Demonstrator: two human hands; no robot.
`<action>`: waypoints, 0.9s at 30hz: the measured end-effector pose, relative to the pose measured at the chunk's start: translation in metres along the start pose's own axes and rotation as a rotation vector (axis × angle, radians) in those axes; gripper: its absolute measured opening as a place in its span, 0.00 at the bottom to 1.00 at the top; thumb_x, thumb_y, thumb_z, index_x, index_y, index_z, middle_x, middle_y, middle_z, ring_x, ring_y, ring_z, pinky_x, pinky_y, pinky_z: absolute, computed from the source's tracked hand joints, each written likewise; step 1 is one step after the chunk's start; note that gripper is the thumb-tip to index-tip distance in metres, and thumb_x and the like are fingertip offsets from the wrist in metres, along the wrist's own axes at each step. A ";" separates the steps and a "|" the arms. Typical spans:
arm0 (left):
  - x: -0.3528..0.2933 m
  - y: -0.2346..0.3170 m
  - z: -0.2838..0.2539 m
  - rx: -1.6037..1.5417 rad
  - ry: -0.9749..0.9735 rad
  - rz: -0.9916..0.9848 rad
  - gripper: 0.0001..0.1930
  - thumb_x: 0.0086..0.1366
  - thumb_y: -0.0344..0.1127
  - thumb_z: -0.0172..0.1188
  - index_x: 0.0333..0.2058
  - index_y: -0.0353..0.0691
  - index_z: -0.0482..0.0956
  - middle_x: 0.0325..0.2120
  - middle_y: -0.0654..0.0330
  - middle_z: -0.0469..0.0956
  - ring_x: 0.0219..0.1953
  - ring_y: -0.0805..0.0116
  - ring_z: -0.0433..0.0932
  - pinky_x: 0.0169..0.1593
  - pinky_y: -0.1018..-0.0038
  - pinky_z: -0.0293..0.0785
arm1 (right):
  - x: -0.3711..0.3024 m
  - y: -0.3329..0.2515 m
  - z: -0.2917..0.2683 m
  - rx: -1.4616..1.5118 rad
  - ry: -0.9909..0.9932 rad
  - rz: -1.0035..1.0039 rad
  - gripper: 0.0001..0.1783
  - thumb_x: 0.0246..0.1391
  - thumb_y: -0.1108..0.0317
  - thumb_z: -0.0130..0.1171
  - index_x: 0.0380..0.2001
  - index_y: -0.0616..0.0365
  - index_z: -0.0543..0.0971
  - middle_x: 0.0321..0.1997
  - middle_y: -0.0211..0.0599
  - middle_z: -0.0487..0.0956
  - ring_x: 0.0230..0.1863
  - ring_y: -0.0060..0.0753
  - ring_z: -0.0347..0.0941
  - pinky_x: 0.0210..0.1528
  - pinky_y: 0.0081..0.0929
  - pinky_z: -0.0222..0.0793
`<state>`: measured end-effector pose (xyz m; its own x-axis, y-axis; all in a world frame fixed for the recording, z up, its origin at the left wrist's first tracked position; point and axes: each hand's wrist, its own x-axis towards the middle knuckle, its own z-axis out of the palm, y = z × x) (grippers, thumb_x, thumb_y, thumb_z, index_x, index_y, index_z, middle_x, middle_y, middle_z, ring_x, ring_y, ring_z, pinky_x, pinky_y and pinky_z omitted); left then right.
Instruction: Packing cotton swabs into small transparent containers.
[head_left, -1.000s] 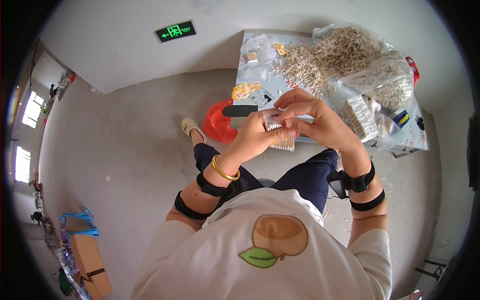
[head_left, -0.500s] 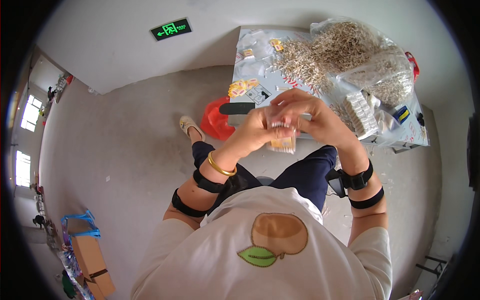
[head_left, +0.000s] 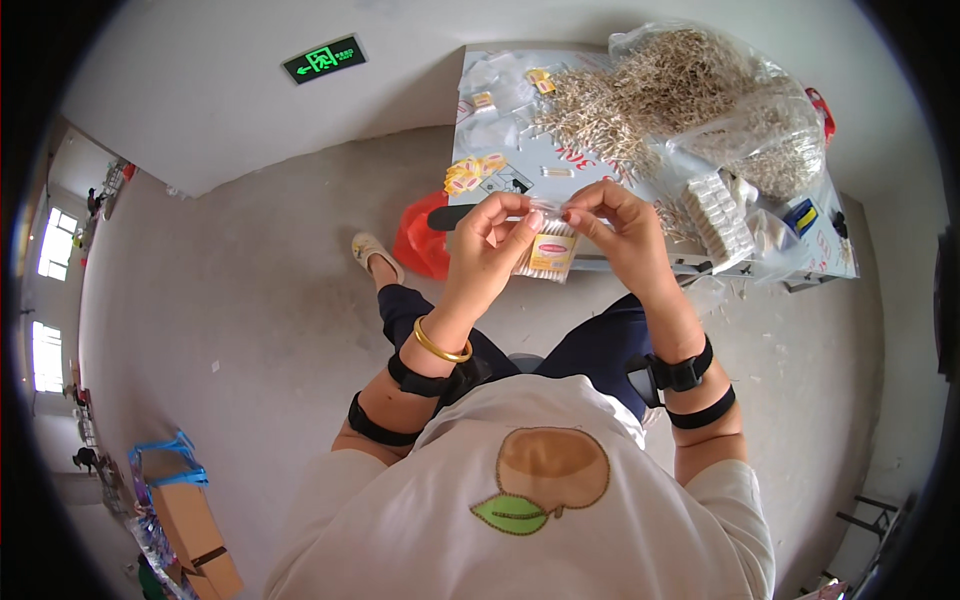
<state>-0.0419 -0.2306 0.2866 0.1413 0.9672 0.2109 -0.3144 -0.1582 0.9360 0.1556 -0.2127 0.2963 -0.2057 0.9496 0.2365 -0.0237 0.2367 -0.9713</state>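
Observation:
A small clear bag of cotton swabs [head_left: 549, 254] with a yellow label hangs upright between my hands, in front of the table's near edge. My left hand [head_left: 492, 240] pinches the top left corner of the bag between thumb and fingers. At the top right corner, my right hand [head_left: 622, 235] pinches the plastic in the same way. The bag's upper edge is stretched between the two pinches. Just beyond my hands, a few loose cotton swabs [head_left: 557, 172] lie on the table [head_left: 530, 132].
A large clear bag [head_left: 775, 120] spills a heap of cotton swabs [head_left: 600, 110] over the table's far right. Bundled swabs in plastic [head_left: 718, 222] sit nearer. Yellow labels [head_left: 472, 172] are piled at left, beside a red plastic bag [head_left: 422, 238]. Cardboard boxes [head_left: 187, 522] stand lower left.
My hands have drawn apart to the bag's two top corners. The bag, earlier partly covered by my fingers, now hangs with its yellow label facing me.

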 end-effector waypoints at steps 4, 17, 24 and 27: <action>0.006 -0.011 -0.007 0.052 -0.027 0.021 0.08 0.72 0.32 0.63 0.41 0.31 0.79 0.30 0.67 0.82 0.29 0.87 0.74 0.31 0.86 0.69 | 0.000 0.000 0.003 -0.180 -0.050 -0.092 0.05 0.61 0.76 0.66 0.39 0.64 0.81 0.40 0.31 0.83 0.44 0.22 0.78 0.52 0.23 0.74; 0.015 -0.026 -0.015 0.008 0.028 0.004 0.08 0.71 0.31 0.65 0.42 0.32 0.82 0.40 0.60 0.85 0.42 0.77 0.81 0.50 0.79 0.76 | 0.004 0.041 -0.007 0.162 0.013 -0.008 0.06 0.65 0.73 0.64 0.41 0.64 0.82 0.39 0.29 0.84 0.43 0.18 0.77 0.51 0.20 0.73; 0.025 -0.027 -0.016 0.028 0.021 0.057 0.08 0.71 0.30 0.64 0.43 0.31 0.82 0.42 0.60 0.84 0.44 0.76 0.81 0.50 0.78 0.77 | 0.011 0.040 -0.001 0.121 0.129 -0.047 0.05 0.65 0.72 0.64 0.38 0.64 0.81 0.37 0.27 0.84 0.42 0.17 0.77 0.49 0.19 0.72; 0.033 -0.022 -0.020 0.105 -0.038 0.003 0.08 0.71 0.29 0.64 0.44 0.31 0.82 0.44 0.58 0.84 0.46 0.75 0.81 0.52 0.77 0.77 | 0.015 0.042 -0.007 0.079 0.112 -0.012 0.05 0.65 0.71 0.63 0.38 0.63 0.81 0.36 0.27 0.83 0.42 0.17 0.77 0.49 0.20 0.72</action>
<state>-0.0491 -0.1915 0.2673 0.1760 0.9589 0.2227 -0.2155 -0.1833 0.9592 0.1580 -0.1875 0.2596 -0.0941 0.9650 0.2449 -0.1037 0.2351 -0.9664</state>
